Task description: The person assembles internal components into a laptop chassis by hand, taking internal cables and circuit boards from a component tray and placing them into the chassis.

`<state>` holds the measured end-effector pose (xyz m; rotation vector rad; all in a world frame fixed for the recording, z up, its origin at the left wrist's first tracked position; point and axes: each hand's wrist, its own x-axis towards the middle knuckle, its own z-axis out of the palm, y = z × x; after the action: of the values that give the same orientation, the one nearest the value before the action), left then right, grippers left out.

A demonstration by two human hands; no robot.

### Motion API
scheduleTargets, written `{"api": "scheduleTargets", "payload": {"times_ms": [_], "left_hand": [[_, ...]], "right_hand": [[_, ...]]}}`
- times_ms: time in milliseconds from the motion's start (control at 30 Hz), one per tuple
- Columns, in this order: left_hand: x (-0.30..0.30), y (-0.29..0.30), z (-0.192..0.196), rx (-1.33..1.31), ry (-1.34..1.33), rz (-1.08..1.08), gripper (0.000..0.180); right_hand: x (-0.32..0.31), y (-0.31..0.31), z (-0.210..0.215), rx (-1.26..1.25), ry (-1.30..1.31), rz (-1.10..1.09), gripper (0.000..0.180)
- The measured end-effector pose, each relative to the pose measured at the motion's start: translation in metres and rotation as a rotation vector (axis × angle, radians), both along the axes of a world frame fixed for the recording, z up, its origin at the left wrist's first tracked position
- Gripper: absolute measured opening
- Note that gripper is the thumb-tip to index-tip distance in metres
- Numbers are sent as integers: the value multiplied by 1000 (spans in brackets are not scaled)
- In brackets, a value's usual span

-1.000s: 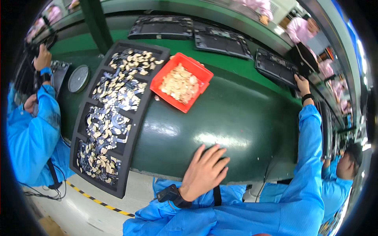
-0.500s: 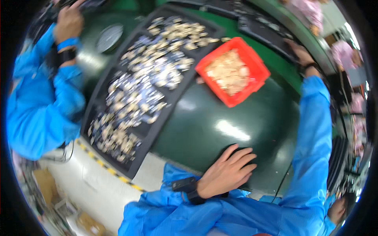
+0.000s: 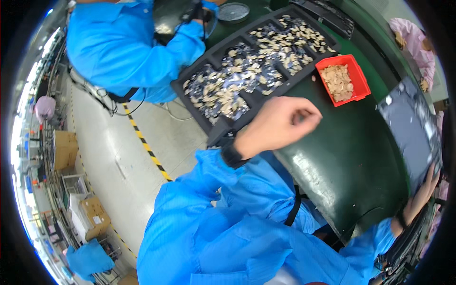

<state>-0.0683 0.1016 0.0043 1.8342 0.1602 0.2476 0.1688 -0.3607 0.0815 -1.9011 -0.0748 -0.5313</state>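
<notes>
My left hand (image 3: 280,124) is raised over the near edge of the table with its fingers curled toward the thumb; nothing shows in it. At the far right, my right hand (image 3: 425,187) grips the near end of a dark, flat tray (image 3: 411,135), which stands tilted and has a few small light pieces or marks near its upper corner. Beyond my left hand lies a long black compartmented tray (image 3: 260,99) filled with small cream-coloured pieces and shiny dark bits. To its right a red plastic bin (image 3: 359,78) holds flat tan pieces.
A co-worker in a blue smock (image 3: 123,47) sits at the upper left, near a round metal dish (image 3: 232,12). The dark green table (image 3: 346,147) curves away on the right. Cardboard boxes (image 3: 92,216) and yellow-black floor tape (image 3: 145,142) lie at the left.
My view has swung to the right. My left hand has lifted off the table and curled. The dark flat tray in my right hand has come away from the far edge, toward me.
</notes>
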Motion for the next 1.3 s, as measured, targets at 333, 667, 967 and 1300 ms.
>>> {"api": "scheduleTargets", "payload": {"times_ms": [333,667,967,1300], "left_hand": [[28,-92,-52,525,-146,-597,19],[-15,-68,-8,889,-345,-826,19],[-23,-59,-13,812,-603,-1010,19],[-35,-165,1,783,-888,-1179,18]], "right_hand": [[-157,-11,-106,-757,-6,-48,55],[-212,280,-26,-932,-367,1185,50],[-188,295,-11,-822,-270,1573,64],[-177,300,-18,-498,287,1866,55]]}}
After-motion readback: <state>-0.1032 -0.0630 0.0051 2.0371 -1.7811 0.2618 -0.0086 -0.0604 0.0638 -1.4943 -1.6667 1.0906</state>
